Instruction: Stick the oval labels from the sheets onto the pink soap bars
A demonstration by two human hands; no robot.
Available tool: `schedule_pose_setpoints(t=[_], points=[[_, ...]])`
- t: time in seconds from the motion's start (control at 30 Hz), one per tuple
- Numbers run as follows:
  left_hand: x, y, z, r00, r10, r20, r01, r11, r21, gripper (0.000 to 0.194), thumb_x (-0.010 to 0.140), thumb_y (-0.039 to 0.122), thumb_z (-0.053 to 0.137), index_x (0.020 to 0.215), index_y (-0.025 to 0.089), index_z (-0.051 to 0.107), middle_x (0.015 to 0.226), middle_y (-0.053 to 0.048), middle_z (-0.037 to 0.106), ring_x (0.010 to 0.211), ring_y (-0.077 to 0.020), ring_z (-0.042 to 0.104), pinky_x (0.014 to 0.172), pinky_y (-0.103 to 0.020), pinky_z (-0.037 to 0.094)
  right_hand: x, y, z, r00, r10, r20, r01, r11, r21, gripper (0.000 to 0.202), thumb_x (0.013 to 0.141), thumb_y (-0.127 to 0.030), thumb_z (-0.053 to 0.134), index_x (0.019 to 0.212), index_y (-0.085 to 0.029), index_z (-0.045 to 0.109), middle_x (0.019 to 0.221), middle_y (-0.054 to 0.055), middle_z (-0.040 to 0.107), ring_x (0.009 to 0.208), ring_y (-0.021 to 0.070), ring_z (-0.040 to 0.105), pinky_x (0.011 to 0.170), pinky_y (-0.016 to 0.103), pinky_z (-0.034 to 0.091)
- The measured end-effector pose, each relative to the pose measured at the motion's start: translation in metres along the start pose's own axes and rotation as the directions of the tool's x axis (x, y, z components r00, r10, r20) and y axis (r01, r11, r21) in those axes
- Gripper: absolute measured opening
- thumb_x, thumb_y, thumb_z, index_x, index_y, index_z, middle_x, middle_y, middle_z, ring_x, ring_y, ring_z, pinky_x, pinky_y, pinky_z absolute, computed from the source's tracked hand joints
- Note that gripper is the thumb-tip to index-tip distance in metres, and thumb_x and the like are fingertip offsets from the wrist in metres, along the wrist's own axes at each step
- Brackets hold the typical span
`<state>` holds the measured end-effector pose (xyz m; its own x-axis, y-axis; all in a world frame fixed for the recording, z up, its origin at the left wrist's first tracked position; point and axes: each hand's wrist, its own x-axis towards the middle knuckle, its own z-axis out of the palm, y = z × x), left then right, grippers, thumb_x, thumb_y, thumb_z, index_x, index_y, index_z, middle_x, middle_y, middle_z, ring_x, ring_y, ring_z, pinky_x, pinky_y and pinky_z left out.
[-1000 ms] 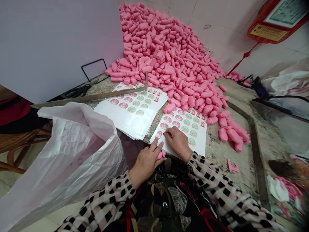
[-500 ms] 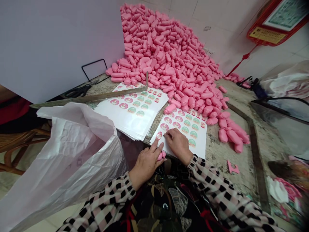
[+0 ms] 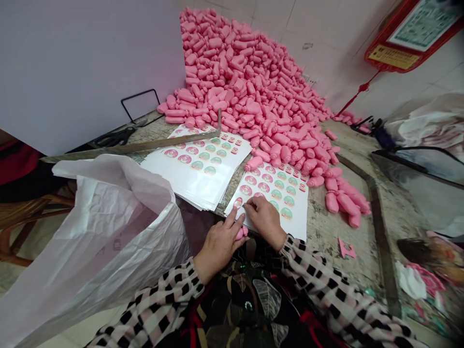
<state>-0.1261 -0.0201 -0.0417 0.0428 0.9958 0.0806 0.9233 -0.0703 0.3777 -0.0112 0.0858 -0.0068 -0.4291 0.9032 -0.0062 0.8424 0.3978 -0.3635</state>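
My left hand (image 3: 220, 244) is closed around a small pink plastic bottle (image 3: 241, 233), most of which the palm and fingers hide. Its forefinger and middle finger reach out onto a white sticker sheet (image 3: 293, 224) at the table's front edge. My right hand (image 3: 266, 217) bends over the same sheet, thumb and forefinger pinched beside a round pink sticker (image 3: 238, 203). Whatever lies between those fingertips is too small to make out. Rows of pink and green round stickers and small red ones cover the sheet.
A stack of sticker sheets (image 3: 188, 186) lies to the left, with a metal bar (image 3: 145, 145) across it. Behind rises a big heap of pink bottles (image 3: 246, 87). Black scissors (image 3: 118, 137), a white plastic sack (image 3: 126, 217) and a pink cut-out piece (image 3: 347, 248) lie around.
My right fingertips have shifted slightly left, closer to the pink sticker at the sheet's edge. My left hand stays on the bottle. The view has turned a little.
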Motion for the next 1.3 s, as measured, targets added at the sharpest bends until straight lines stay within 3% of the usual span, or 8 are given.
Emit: schedule_pose_setpoints(t=[0.23, 0.43, 0.63, 0.97, 1.17, 1.3], points=[[0.000, -0.001, 0.004, 1.000, 0.008, -0.005, -0.008, 1.000, -0.026, 0.055, 0.085, 0.040, 0.047, 0.136, 0.025, 0.032, 0.147, -0.009, 0.021, 0.098, -0.0211, 0.056, 0.082, -0.033, 0.046, -0.009, -0.005, 0.010, 0.992, 0.123, -0.026, -0.118, 0.982, 0.148, 0.021, 0.084, -0.035, 0.042, 0.082, -0.023, 0.059, 0.082, 0.000, 0.061, 0.072, 0.0134, 0.053, 0.062, 0.024, 0.033], [0.000, 0.000, 0.001, 1.000, 0.016, 0.000, -0.016, 1.000, -0.025, 0.057, 0.083, 0.039, 0.049, 0.136, 0.025, 0.031, 0.147, -0.009, 0.020, 0.101, -0.0216, 0.055, 0.082, -0.032, 0.046, -0.005, -0.005, 0.008, 0.985, 0.170, -0.003, -0.166, 0.969, 0.184, 0.020, 0.082, -0.036, 0.045, 0.078, -0.022, 0.059, 0.078, 0.000, 0.062, 0.071, 0.0136, 0.054, 0.061, 0.024, 0.033], [0.000, 0.001, 0.002, 1.000, 0.002, -0.001, -0.002, 1.000, -0.009, 0.061, 0.083, 0.036, 0.050, 0.137, 0.018, 0.029, 0.146, -0.014, 0.023, 0.102, -0.0232, 0.055, 0.081, -0.034, 0.047, -0.004, -0.007, 0.009, 0.979, 0.201, -0.019, -0.193, 0.960, 0.202, 0.019, 0.082, -0.035, 0.046, 0.077, -0.021, 0.059, 0.075, 0.000, 0.063, 0.069, 0.0137, 0.054, 0.060, 0.025, 0.032], [0.000, -0.002, 0.010, 0.999, 0.017, -0.027, -0.018, 0.999, -0.036, 0.058, 0.084, 0.035, 0.049, 0.137, 0.020, 0.029, 0.146, -0.013, 0.022, 0.105, -0.0235, 0.054, 0.084, -0.034, 0.045, -0.005, -0.011, 0.013, 0.969, 0.242, -0.051, -0.228, 0.953, 0.202, 0.020, 0.083, -0.035, 0.045, 0.079, -0.021, 0.058, 0.078, 0.001, 0.063, 0.070, 0.0144, 0.054, 0.059, 0.025, 0.031], [-0.002, 0.001, 0.007, 0.999, -0.047, -0.022, 0.045, 0.995, -0.087, 0.062, 0.082, 0.035, 0.052, 0.138, 0.027, 0.025, 0.148, -0.016, 0.007, 0.108, -0.0276, 0.053, 0.082, -0.036, 0.046, -0.003, -0.010, 0.008, 0.983, 0.184, 0.009, -0.183, 0.971, 0.152, 0.025, 0.084, -0.040, 0.042, 0.080, -0.021, 0.057, 0.076, 0.002, 0.061, 0.067, 0.0139, 0.052, 0.056, 0.025, 0.029], [-0.001, 0.003, 0.007, 0.998, -0.061, -0.005, 0.060, 0.994, -0.091, 0.065, 0.082, 0.036, 0.052, 0.139, 0.030, 0.021, 0.148, -0.017, 0.001, 0.105, -0.0285, 0.056, 0.080, -0.036, 0.046, 0.002, -0.013, 0.004, 0.978, 0.209, 0.027, -0.211, 0.971, 0.116, 0.027, 0.081, -0.045, 0.046, 0.076, -0.021, 0.056, 0.072, 0.001, 0.061, 0.063, 0.0139, 0.051, 0.053, 0.025, 0.027]])
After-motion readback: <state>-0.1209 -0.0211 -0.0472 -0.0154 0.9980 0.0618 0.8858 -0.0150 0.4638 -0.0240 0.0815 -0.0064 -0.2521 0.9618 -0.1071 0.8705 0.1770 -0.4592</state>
